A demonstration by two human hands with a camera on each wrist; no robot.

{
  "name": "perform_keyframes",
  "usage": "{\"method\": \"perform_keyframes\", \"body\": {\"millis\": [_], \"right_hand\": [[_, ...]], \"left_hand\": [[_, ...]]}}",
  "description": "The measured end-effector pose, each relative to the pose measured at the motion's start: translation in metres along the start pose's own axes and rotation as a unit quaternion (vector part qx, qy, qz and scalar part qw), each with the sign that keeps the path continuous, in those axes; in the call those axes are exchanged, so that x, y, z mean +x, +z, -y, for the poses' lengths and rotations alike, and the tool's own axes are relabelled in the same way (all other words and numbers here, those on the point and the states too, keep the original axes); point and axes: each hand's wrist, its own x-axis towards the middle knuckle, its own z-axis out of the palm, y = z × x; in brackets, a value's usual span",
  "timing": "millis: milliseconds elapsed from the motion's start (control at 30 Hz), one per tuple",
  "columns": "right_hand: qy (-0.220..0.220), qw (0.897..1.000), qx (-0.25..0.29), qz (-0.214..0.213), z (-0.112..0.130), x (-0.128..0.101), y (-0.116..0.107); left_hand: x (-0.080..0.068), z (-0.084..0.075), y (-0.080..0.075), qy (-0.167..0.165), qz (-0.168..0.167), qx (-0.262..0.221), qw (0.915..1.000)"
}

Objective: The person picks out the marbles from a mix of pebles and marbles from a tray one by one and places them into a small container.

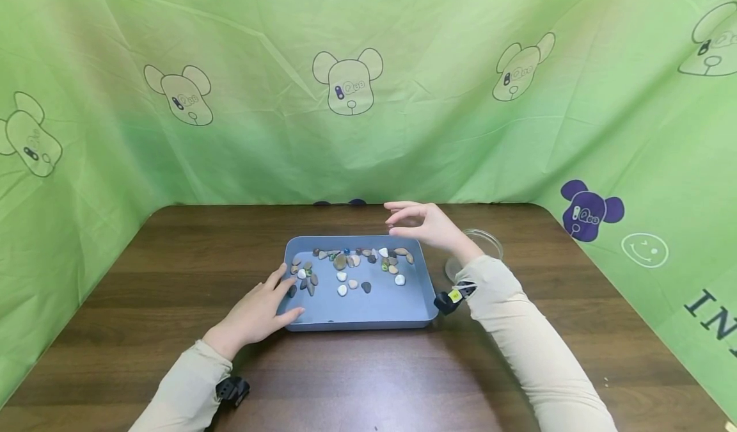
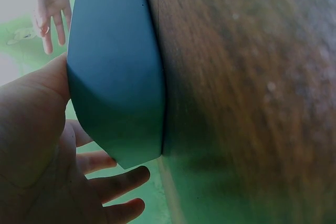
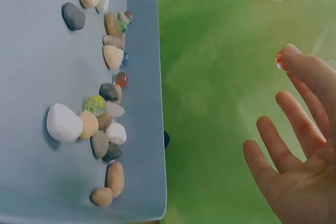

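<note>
Between thumb and index fingertip, my right hand [image 1: 426, 225] pinches a small clear-and-red marble [image 3: 280, 61], raised above the far right of a blue tray [image 1: 380, 307]. Its other fingers are spread apart. My left hand [image 1: 259, 310] rests at the tray's near left corner, fingers extended along the left rim and thumb over the front rim. Pebbles in white, tan and grey lie scattered inside, mostly toward the far side, such as a large white pebble [image 3: 64, 123]. Glass marbles sit among them, including a yellow-green marble [image 3: 95, 105] and a reddish-brown marble [image 3: 121, 80].
A clear round container [image 1: 499, 248] stands right of the tray, partly hidden behind my right forearm. The tray sits on a dark wooden table [image 1: 190, 253]. Green printed cloth [image 1: 259, 131] hangs around the table's back and sides.
</note>
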Motion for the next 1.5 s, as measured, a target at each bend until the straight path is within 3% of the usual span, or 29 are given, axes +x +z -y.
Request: {"method": "perform_keyframes", "body": {"millis": [367, 633, 1333, 1500], "right_hand": [[0.0, 1.0, 0.0, -0.026, -0.006, -0.015, -0.014], [0.023, 0.999, 0.015, -0.044, -0.009, -0.026, -0.023], [0.018, 0.995, -0.028, -0.098, -0.024, -0.059, -0.053], [0.011, 0.992, -0.059, -0.112, -0.027, -0.067, -0.058]], "left_hand": [[0.0, 0.001, 0.001, 0.001, 0.003, -0.001, 1.0], [-0.001, 0.001, 0.001, 0.004, 0.0, 0.0, 1.0], [0.0, 0.001, 0.0, 0.002, -0.001, 0.003, 1.0], [0.0, 0.0, 0.0, 0.005, -0.002, 0.003, 1.0]]}}
